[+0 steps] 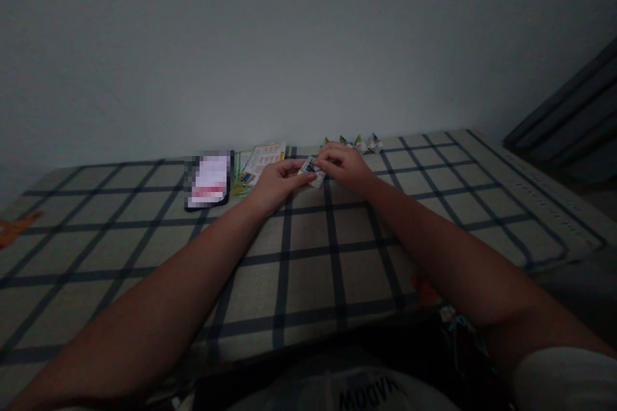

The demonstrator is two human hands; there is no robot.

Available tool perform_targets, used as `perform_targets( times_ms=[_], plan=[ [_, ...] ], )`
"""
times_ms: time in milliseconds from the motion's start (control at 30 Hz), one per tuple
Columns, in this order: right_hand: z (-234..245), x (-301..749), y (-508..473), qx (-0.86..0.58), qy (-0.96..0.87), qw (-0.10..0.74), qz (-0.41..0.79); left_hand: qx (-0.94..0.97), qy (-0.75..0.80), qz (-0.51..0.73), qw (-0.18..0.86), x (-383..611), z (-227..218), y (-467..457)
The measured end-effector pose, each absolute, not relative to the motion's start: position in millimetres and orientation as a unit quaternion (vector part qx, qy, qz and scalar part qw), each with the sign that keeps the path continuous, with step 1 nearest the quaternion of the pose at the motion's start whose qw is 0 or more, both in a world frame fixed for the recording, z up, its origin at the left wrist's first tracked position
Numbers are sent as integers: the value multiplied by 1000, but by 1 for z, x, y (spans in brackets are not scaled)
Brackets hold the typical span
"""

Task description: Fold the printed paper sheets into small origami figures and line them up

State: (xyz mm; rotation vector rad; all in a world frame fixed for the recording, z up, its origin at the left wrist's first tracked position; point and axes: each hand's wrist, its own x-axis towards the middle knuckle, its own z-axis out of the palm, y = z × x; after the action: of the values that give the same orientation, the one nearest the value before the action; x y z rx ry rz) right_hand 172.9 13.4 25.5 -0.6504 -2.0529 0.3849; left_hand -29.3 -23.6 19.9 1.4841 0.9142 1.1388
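Between my two hands is a small piece of folded printed paper (315, 181), whitish with dark and green print. My left hand (277, 185) pinches its left side between thumb and fingers. From the right, my right hand (343, 166) presses its fingertips on the upper part of the same paper. Just behind my right hand stand several small folded paper pieces (374, 143) in a row, pointed at the top; my hand partly hides some. Left of my left hand lie printed paper sheets (264, 157), with green and orange print.
A phone (207, 181) with a blurred lit screen lies left of the sheets. The table wears a checked cloth (308, 263) and stands against a plain wall (308, 45). An orange pattern (19, 228) shows at far left, dark draped fabric (573, 103) at right.
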Motion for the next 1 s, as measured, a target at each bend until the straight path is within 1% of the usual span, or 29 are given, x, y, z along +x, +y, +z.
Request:
perform_targets(
  times_ms=[133, 233, 433, 533, 633, 767, 867, 1000],
  plan=[
    [26, 172, 13, -272, -823, 469, 169, 641, 388, 465, 471, -30, 21, -25],
    [25, 172, 13, -276, -811, 487, 170, 643, 390, 463, 469, -30, 22, -27],
    [24, 172, 12, -286, -789, 497, 222, 672, 376, 465, 437, -29, 21, -23],
    [26, 172, 11, -297, -779, 514, 202, 653, 385, 497, 422, -30, 17, -18],
    [28, 172, 9, -307, -776, 522, 177, 641, 389, 539, 383, -30, 17, -17],
    [29, 172, 7, -318, -775, 523, 158, 650, 436, 533, 321, -29, 25, -24],
    [30, 172, 6, -319, -770, 532, 148, 674, 439, 530, 268, -30, 30, -29],
    [30, 170, 5, -319, -766, 538, 150, 686, 427, 536, 245, -32, 31, -29]
  ],
)
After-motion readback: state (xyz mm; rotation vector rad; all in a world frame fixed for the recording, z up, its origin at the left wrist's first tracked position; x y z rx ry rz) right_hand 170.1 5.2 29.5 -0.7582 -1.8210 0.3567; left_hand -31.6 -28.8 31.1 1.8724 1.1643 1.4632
